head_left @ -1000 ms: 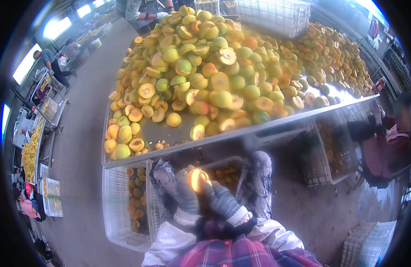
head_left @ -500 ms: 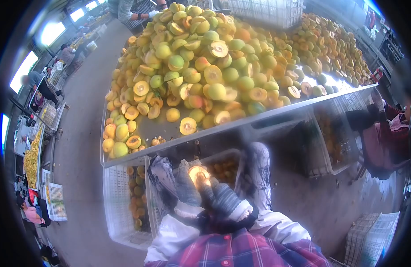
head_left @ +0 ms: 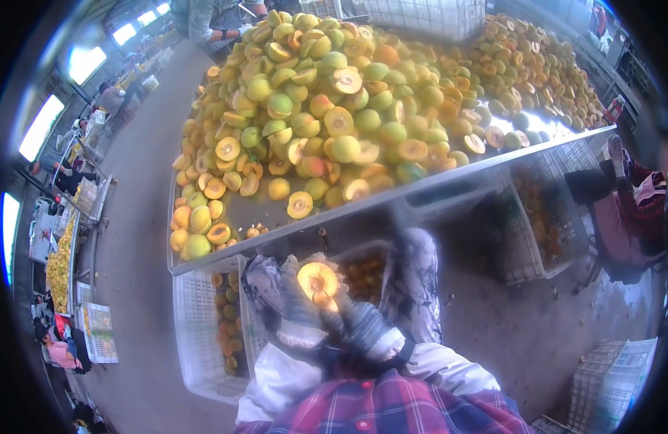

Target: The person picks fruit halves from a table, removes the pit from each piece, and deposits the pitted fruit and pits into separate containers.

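Your grey-gloved left hand clamps its grip on an orange-yellow cut fruit, calling for steadiness; your grey-gloved right hand touches its lower edge, grip unclear.

Left hand: grey-gloved, lower centre of the frame, upright, curled in a grip
Right hand: grey-gloved, slightly lower and to the right, angled toward upper left, close against the left hand
Left forearm, right forearm: white-sleeved, converging at lower centre
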Demonstrator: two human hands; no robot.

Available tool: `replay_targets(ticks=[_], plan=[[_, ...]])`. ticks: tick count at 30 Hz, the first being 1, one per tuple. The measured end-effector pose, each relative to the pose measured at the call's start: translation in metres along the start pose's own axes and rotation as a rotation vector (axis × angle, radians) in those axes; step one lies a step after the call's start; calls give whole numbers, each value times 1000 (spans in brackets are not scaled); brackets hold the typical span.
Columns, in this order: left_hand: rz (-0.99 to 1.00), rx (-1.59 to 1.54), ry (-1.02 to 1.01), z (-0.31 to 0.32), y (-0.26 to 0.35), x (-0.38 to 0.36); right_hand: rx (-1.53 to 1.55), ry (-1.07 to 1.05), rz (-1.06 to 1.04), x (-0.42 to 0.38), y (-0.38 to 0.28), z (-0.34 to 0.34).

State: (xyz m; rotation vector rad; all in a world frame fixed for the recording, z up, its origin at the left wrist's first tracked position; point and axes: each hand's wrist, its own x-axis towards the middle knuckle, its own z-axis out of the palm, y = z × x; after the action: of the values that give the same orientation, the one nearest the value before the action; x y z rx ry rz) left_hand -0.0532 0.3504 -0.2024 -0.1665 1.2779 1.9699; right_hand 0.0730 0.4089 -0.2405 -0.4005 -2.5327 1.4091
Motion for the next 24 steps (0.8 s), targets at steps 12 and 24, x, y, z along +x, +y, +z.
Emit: replay_targets(ticks=[12,24], plan=[[865,964,123,22,-12,-38,-169,246,-260,3,4,1],[366,125,213,-45,-67,30,-73,49,-191,-1,6,-6]])
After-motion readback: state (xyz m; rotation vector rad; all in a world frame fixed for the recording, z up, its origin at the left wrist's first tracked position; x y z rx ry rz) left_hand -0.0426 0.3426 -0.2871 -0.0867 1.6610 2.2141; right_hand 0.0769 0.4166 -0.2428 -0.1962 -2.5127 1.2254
